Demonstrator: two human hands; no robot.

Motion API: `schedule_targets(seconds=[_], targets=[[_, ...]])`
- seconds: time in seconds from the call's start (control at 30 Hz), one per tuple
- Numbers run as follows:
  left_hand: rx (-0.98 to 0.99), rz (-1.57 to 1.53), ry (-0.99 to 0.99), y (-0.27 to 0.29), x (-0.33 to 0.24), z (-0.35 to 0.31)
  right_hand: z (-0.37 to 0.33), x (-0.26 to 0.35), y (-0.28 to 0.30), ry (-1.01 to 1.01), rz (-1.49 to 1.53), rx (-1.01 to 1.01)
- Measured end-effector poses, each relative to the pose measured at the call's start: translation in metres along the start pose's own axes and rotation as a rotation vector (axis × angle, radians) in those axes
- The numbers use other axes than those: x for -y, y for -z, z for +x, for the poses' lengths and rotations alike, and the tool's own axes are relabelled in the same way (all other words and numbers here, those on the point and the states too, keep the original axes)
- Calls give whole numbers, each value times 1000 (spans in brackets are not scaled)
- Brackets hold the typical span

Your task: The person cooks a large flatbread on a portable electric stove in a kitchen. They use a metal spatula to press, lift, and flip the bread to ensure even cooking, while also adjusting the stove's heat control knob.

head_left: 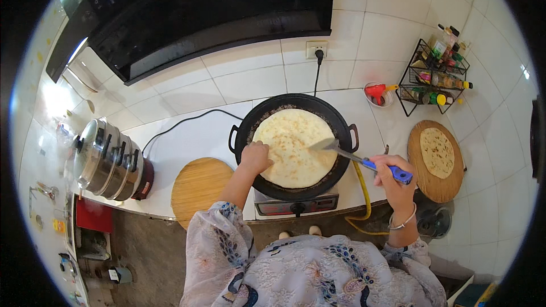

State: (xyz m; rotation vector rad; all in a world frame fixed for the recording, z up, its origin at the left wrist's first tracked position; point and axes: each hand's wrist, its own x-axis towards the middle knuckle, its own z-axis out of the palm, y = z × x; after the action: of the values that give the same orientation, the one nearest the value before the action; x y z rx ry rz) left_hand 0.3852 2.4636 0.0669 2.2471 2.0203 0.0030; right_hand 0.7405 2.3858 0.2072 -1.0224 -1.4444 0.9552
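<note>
A large pale flatbread [293, 162] with light brown spots lies in a round black pan [250, 120] on a gas stove [307, 204]. My left hand [256, 157] is at the bread's left edge, its fingers bent and closed on the rim of the dough; the fingertips are partly hidden. In my right hand [392, 175] is a metal spatula [343, 151] with a blue and grey handle. Its blade rests over the right part of the bread.
A round wooden board [197, 189] lies left of the pan. At the right, another board [427, 176] carries a flatbread [437, 152]. A stacked steamer [114, 162] stands far left. Behind are a spice rack [435, 77] and a small bowl [379, 95]. A yellow hose [364, 193] hangs beside the stove.
</note>
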Motion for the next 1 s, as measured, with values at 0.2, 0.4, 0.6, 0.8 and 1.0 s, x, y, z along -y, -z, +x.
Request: schedule_targets(seconds=[0.2,0.4,0.6,0.8,1.0], targets=[[207,-75,155,3,-29,-5,7,-10,-16,5,-129,31],[289,-220,-8,15,-66,-37,25,-64,-31,54,144,-96],[6,-14,39,16,-27,-2,-1,-26,9,24,58,-90],[-24,-8,17,-6,8,14,-20,2,9,-40,-6,-43],[205,-90,86,-3,-20,-11,15,-41,-18,4,12,-77]])
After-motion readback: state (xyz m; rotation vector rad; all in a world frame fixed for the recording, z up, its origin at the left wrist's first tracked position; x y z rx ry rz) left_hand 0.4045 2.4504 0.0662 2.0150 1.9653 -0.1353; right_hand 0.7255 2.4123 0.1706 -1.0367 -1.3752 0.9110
